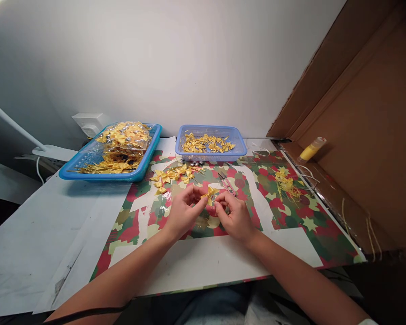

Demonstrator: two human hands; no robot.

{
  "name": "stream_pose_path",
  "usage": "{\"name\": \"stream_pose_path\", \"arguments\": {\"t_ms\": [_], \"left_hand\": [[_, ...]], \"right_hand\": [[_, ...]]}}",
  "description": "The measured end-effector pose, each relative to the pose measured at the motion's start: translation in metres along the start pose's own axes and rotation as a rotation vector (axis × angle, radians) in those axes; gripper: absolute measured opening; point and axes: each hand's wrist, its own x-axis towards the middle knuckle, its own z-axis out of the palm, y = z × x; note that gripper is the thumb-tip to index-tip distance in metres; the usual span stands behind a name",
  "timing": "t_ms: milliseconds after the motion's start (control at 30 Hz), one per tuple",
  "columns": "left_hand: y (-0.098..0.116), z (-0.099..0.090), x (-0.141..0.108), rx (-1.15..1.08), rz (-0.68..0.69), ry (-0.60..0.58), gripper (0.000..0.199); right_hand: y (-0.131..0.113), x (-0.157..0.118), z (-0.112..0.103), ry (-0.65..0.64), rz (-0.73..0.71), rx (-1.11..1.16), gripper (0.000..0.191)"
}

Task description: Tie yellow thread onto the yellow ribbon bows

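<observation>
Over the middle of the patterned table cover, my left hand (186,210) pinches a small yellow ribbon bow (209,195) between thumb and fingers. My right hand (235,214) is closed at the bow's right side, thumb and forefinger pressed together; whatever they grip is too small to make out. Just beyond my right hand lie pink-handled thread snips (227,184). Several loose yellow bows (171,176) with thin gold stems lie to the left beyond my hands. Small silvery round pieces (198,163) sit behind them.
A blue basket (152,151) at left holds bagged and loose yellow bows. Another, paler blue basket (211,157) with bows stands at the back. To the right are yellow thread scraps (287,187) and a yellow thread spool (311,150). A cardboard wall (365,135) bounds the right side.
</observation>
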Motion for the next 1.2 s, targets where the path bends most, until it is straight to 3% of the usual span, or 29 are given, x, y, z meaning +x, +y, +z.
{"name": "stream_pose_path", "arguments": {"t_ms": [867,1200], "left_hand": [[0.0025,0.0016,0.0,0.023,-0.045,0.033,0.024],[0.0044,0.0012,-0.0047,0.244,0.134,0.072,0.018]], "right_hand": [[-0.0014,0.0005,0.0004,-0.012,0.063,0.067,0.009],[-0.002,-0.0039,0.0046,-0.055,0.148,0.171,0.012]]}}
